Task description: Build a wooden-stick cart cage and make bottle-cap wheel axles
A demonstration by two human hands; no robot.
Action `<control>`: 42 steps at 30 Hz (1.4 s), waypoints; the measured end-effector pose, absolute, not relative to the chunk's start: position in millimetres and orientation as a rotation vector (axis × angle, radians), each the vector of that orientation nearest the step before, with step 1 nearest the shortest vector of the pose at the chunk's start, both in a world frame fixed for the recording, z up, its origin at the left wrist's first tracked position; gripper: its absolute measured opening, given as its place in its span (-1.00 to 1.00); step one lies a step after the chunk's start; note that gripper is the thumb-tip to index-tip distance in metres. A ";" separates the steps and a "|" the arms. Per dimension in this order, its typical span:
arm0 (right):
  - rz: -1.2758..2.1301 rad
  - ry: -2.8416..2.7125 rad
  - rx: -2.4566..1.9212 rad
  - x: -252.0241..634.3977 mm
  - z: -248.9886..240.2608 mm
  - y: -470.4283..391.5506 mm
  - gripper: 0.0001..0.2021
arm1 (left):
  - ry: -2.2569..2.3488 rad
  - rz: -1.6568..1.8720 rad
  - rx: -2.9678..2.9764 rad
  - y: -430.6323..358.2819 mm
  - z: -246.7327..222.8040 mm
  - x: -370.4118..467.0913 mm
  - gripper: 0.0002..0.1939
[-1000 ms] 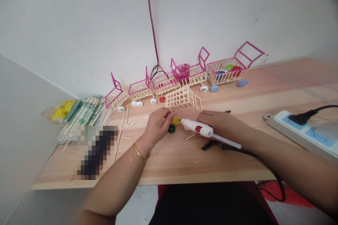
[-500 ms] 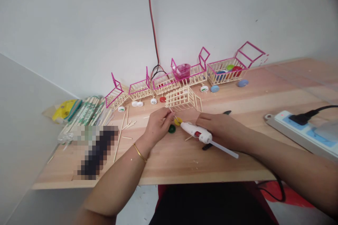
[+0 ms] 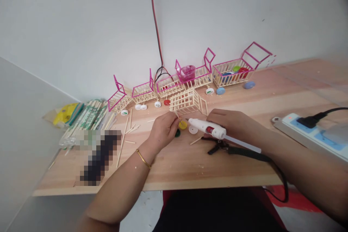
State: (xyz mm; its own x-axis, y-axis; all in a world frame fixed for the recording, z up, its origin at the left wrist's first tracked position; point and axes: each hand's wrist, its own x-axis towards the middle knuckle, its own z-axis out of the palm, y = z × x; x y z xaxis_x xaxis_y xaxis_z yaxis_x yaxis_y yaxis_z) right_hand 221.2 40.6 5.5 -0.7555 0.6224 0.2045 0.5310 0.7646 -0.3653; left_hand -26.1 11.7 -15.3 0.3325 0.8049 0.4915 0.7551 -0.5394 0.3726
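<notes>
My left hand [image 3: 165, 128] is closed in a pinch on a short wooden stick [image 3: 178, 117], most of it hidden by the fingers. My right hand [image 3: 221, 121] grips a white hot glue gun [image 3: 204, 126], its nozzle pointing left toward the stick but apart from it. A clear glue stick [image 3: 243, 143] sticks out of the gun's back end. Below the fingertips lie a yellow bottle cap [image 3: 183, 125], a dark green cap [image 3: 177, 133] and a white cap [image 3: 193, 129]. Just beyond my hands an unpainted stick cart frame [image 3: 187, 102] lies on the table.
Stick carts with pink rims [image 3: 170, 87] line the wall, with cap wheels. A pink cup [image 3: 188, 74] stands among them. Bagged sticks [image 3: 88, 117] lie left, black-handled pliers [image 3: 219, 145] near my right wrist, a power strip [image 3: 312, 132] at right.
My right hand has drawn the glue gun right and slightly up, away from the stick, uncovering the white cap and pliers. My left hand stays nearly in place.
</notes>
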 end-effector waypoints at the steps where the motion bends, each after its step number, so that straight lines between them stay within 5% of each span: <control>1: 0.417 -2.645 -0.896 220.9 5.9 40.4 -0.81 | 1.467 0.988 2.519 11.6 -15.3 -26.0 -0.78; 25: 0.374 -2.604 -0.911 221.8 11.0 41.4 -0.76 | 1.448 1.004 2.465 11.9 -15.9 -25.8 -0.80; 33: 0.027 -2.282 -1.430 250.0 12.9 65.0 -0.65 | 1.443 1.013 2.462 12.7 -16.6 -26.5 -0.82; 42: 0.170 -2.448 -1.779 266.7 -27.3 100.1 -0.70 | 1.444 1.017 2.414 11.8 -15.0 -25.5 -0.80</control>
